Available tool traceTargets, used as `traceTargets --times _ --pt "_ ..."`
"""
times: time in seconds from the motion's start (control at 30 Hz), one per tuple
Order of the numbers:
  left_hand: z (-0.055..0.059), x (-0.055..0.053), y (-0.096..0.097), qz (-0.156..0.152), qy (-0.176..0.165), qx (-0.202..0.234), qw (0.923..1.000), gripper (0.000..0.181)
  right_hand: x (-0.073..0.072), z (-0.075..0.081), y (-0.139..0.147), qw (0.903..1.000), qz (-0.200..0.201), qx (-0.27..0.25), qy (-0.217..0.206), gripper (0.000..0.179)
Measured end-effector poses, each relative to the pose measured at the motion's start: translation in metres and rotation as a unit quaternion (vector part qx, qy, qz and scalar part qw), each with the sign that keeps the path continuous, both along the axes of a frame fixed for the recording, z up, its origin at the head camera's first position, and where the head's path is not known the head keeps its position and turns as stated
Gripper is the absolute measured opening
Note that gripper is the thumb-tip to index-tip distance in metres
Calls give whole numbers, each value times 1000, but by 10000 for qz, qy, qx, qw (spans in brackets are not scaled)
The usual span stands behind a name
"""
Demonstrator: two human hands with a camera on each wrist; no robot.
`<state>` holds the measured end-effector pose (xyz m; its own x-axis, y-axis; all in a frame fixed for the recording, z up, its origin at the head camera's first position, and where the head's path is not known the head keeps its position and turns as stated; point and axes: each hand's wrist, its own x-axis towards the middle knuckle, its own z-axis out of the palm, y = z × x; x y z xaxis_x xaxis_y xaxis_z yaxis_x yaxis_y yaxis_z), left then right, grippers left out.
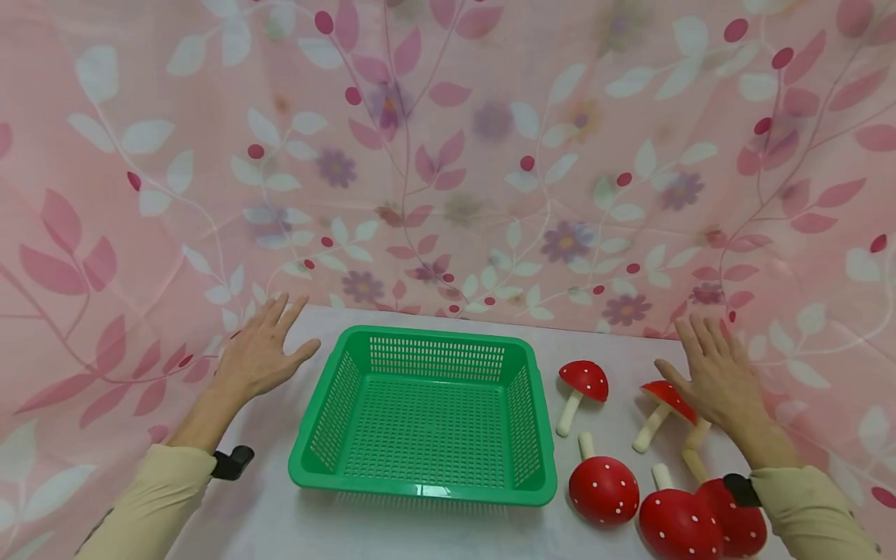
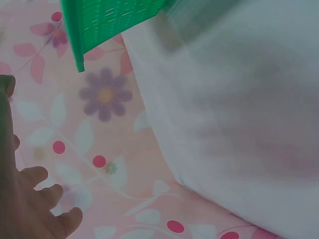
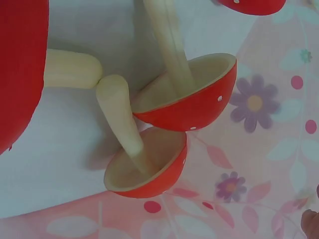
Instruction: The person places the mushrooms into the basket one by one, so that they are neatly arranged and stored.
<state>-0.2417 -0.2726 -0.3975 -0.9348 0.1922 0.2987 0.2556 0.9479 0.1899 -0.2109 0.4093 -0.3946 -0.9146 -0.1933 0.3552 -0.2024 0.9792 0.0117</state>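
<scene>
My left hand (image 1: pixel 260 356) is held with fingers straight and spread, to the left of a green plastic basket (image 1: pixel 299 460). It touches nothing that I can make out. In the left wrist view, its fingers (image 2: pixel 37 199) show at the left, apart from the basket's corner (image 2: pixel 75 35). On the other side, my right hand (image 1: pixel 721 381) is stretched out above red toy mushrooms with white dots, partly covering one mushroom (image 1: pixel 654 424). The right wrist view shows mushrooms with hollow caps (image 3: pixel 194 107) and pale stems (image 3: pixel 117 107); only a fingertip (image 3: pixel 311 224) appears there.
More mushrooms lie right of the basket: one mushroom (image 1: pixel 584 379) at the back, others (image 1: pixel 603 491) (image 1: pixel 679 525) nearer the front. A white cloth (image 1: pixel 385 537) covers the table. Behind it hangs a pink flowered curtain (image 1: pixel 448 194).
</scene>
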Motion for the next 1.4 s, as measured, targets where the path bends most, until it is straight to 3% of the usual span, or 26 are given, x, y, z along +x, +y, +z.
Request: traceTargets --times 0.33,0.73,0.93,1.13,1.4 --pt "-4 3 0 -270 -812 778 9933 85 0 0 -7 9982 101 -551 -203 92" --pt "-18 11 5 -440 -1397 1485 9780 82 1 2 -19 9894 -80 -1226 -780 92" --pt "-25 16 10 -631 -1366 1972 9688 78 1 5 -23 9841 -290 -1401 -1049 92" --pt "-36 21 12 -966 -1409 2358 9567 73 1 6 -27 9797 -180 -1697 -1056 87" --pt "-43 29 16 -1118 -1687 2520 9463 73 0 6 -29 9718 -98 -2006 -1236 81"
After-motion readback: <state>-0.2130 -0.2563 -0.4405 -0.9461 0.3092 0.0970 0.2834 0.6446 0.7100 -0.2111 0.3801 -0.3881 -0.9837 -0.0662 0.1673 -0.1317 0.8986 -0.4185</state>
